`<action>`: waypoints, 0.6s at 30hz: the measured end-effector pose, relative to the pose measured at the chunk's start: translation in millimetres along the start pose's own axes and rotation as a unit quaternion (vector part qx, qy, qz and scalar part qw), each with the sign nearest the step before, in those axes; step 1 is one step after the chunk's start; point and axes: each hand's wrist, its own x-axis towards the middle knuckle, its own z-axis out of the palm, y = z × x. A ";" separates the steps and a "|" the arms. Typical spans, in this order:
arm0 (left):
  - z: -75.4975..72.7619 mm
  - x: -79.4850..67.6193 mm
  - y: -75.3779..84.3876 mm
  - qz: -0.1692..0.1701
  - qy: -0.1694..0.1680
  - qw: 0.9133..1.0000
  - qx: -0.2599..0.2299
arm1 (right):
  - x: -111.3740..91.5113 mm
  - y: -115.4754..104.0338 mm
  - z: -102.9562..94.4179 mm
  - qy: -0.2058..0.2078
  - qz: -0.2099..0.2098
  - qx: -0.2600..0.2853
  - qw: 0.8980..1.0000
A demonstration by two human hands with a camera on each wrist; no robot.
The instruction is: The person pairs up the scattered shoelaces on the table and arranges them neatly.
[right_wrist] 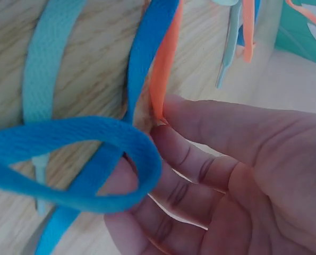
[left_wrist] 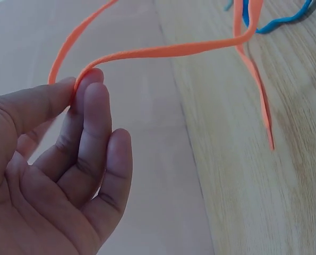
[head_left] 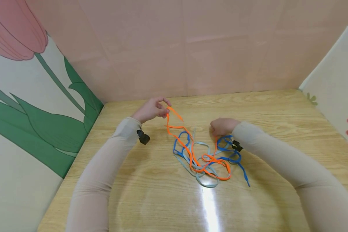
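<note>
My left hand (head_left: 154, 109) pinches an orange shoelace (left_wrist: 163, 51) between thumb and fingertips, raised above the far left of the table. A short length of it hangs past the fingers in the head view. Low over the wood, my right hand (head_left: 222, 126) pinches another stretch of orange lace (right_wrist: 164, 69) between thumb and index finger. Between the hands the orange lace lies looped over a blue shoelace (head_left: 245, 175) and a pale grey-green shoelace (head_left: 206, 186). In the right wrist view a blue loop (right_wrist: 73, 127) passes in front of some of the right fingers.
The wooden table (head_left: 150, 199) meets a pink backdrop (head_left: 185, 48) behind. A tulip-printed panel (head_left: 32, 129) stands at the left and a flower-printed white panel (head_left: 333, 87) at the right. A bright reflection lies on the tabletop in front of the laces.
</note>
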 end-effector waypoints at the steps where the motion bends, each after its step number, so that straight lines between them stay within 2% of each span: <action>1: 0.1 -0.2 0.1 0.000 0.001 1.000 -0.005 | 0.3 0.0 0.6 0.001 -0.001 -0.004 1.000; 7: -0.6 -1.2 0.2 0.000 0.011 1.000 -0.021 | -2.8 4.8 1.1 0.012 -0.025 0.005 1.000; 10: -2.8 -2.0 0.4 -0.017 0.015 0.999 -0.027 | -13.1 9.6 -6.7 0.020 -0.050 0.068 0.996; 12: -6.0 -3.6 1.5 -0.029 0.019 0.999 -0.033 | -21.5 13.9 -16.0 0.027 -0.069 0.129 0.989; 14: -10.6 -6.3 3.0 -0.036 0.027 0.998 -0.047 | -30.5 19.9 -27.6 0.030 -0.083 0.193 0.977; 18: -21.8 -11.4 6.9 -0.021 0.047 0.997 -0.065 | -53.5 34.5 -52.2 0.046 -0.113 0.278 0.953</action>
